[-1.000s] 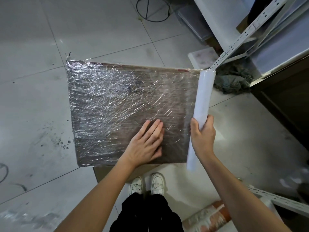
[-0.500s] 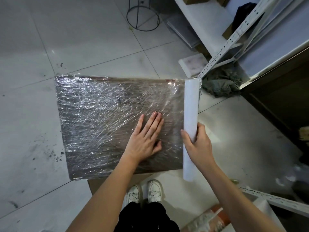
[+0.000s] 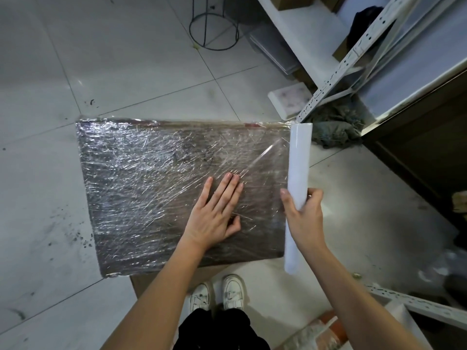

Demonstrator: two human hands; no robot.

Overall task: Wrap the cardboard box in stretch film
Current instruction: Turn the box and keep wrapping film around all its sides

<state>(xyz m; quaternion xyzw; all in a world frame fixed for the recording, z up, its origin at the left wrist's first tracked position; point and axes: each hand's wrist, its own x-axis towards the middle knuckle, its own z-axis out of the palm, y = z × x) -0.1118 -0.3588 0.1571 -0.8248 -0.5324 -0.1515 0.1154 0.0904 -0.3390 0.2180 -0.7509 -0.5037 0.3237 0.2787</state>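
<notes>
A large flat cardboard box stands in front of me, its top face covered in wrinkled, shiny stretch film. My left hand lies flat on the film near the box's right side, fingers straight. My right hand grips a white roll of stretch film, held upright along the box's right edge. A clear sheet of film runs from the roll onto the box top. The lower part of the box is hidden below its top face.
White metal shelving and a dark cabinet crowd the right side, with a grey rag and a white block at their foot. A wire stand sits far back. My shoes are just below the box.
The roll has swung from a tilted pose to nearly upright and come in against the box's right edge. My left hand stays flat on the film.
</notes>
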